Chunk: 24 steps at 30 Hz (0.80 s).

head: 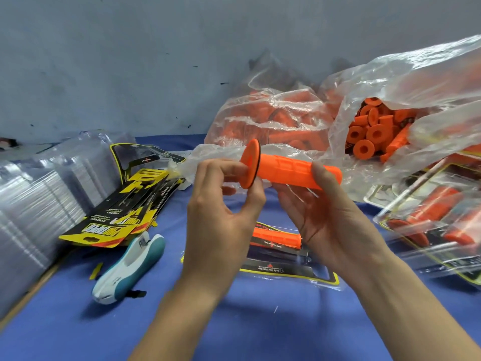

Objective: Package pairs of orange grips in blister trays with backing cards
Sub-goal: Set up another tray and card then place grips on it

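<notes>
Both hands raise one orange grip [291, 171] above the blue tabletop [247, 324]. The left hand [221, 212] pinches the flange end, its fingers [229, 166] curled round the disc rim; the right hand [328, 217] cradles the barrel from beneath, its thumb lying over the top. Directly below the fingers lies an open blister tray [289, 272] lined with a backing card, one grip [276, 237] already seated in it, so the current pair appears half loaded. Right of the fingers, finished packs [437, 225] lie stacked. Beyond the fingers, two plastic bags [369, 126] hold many loose grips. Left of the fingers sit a stack of unused clear trays [39, 199], a fan of yellow-and-black cards [122, 212] and a white-and-teal stapler [130, 267]. Judged from the supplies, much packaging remains: this grip is still to be seated and its tray closed
</notes>
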{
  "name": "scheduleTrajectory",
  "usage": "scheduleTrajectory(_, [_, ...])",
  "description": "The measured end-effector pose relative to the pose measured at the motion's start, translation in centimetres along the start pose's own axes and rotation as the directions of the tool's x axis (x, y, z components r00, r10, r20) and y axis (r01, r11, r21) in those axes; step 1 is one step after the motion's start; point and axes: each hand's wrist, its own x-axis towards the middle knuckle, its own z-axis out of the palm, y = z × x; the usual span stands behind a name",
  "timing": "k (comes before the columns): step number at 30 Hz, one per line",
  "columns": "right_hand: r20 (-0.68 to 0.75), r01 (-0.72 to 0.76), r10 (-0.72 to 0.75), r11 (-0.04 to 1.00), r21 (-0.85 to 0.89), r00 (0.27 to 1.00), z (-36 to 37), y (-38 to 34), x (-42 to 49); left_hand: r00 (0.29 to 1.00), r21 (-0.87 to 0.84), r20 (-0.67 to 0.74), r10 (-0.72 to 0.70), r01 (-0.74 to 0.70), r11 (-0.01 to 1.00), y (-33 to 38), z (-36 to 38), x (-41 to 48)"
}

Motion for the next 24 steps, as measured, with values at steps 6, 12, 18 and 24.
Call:
scheduleTrajectory(6, [0.135,0.13,-0.084,0.913,-0.386,0.987,-0.1,-0.4,-0.1,0.976,-0.515,0.139,-0.17,0.218,0.829,0.7,-1.4,1.6])
scheduleTrajectory(12, [0.299,0.28,-0.071,0.605,-0.746,0.952,0.3,-0.1,-0.5,0.966,-0.584,0.11,-0.233,0.253,0.771,1.1,-2.4,2.1])
scheduleTrajectory(18, [0.316,0.314,-0.085,0.51,-0.801,0.945,0.9,0.0,-0.8,0.965,-0.572,0.103,-0.24,0.255,0.779,1.6,-2.1,1.8])
scheduleTrajectory(24, [0.335,0.377,-0.182,0.57,-0.73,0.924,0.9,0.6,-0.7,0.952,-0.466,0.212,-0.222,0.298,0.833,2.5,-0.2,0.6])
